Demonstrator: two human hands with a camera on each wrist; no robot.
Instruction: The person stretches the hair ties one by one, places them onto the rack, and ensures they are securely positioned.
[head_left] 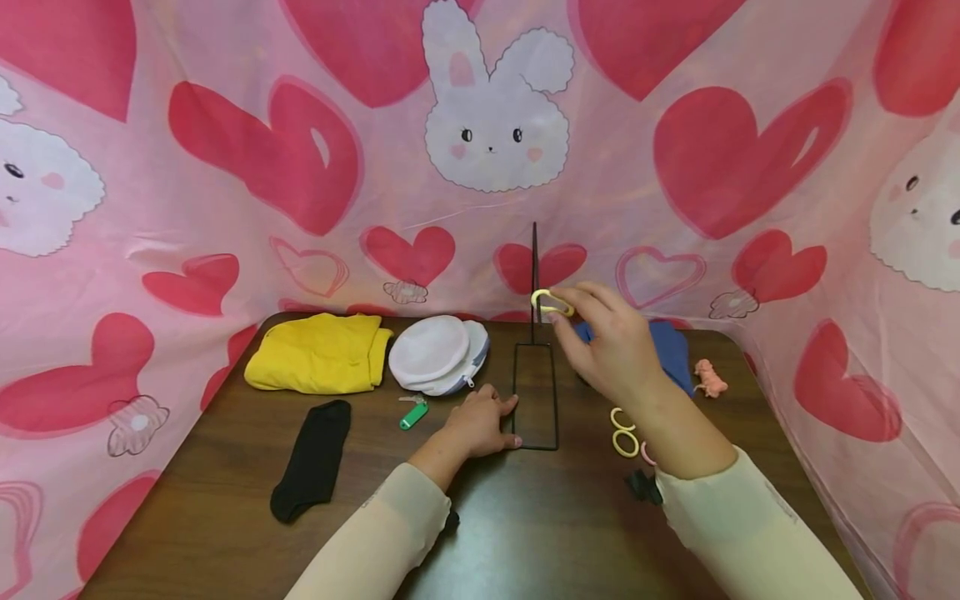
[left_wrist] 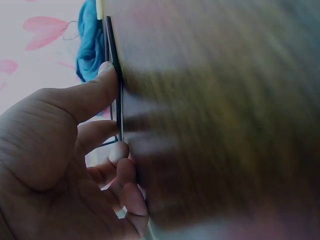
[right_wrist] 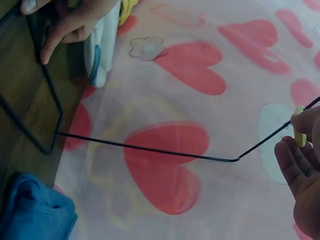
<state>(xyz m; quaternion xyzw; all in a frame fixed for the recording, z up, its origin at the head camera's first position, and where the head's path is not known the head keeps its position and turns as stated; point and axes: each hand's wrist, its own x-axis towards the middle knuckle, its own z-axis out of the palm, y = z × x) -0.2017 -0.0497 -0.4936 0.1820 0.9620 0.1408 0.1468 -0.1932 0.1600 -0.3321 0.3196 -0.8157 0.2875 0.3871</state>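
Here, right fingers (head_left: pixel 588 302) pinching yellow ring (head_left: pixel 534 302), left fingers (head_left: pixel 506 407) pressing stand (head_left: pixel 555 400), pouch (head_left: pixel 429 350), contents hidden

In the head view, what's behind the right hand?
Behind the right hand, which pinches a yellow ring, blue cloth shows on both sides. The middle stretch is covered by the hand, so whatever lies there can't be seen.

Head view: illumination is bright and even; pale glare lies on the near part of the table (head_left: pixel 502 517). Both wrist views are dimmer; in the left, the table is blurred, with dark bands beside the left hand (left_wrist: pixel 62 150).
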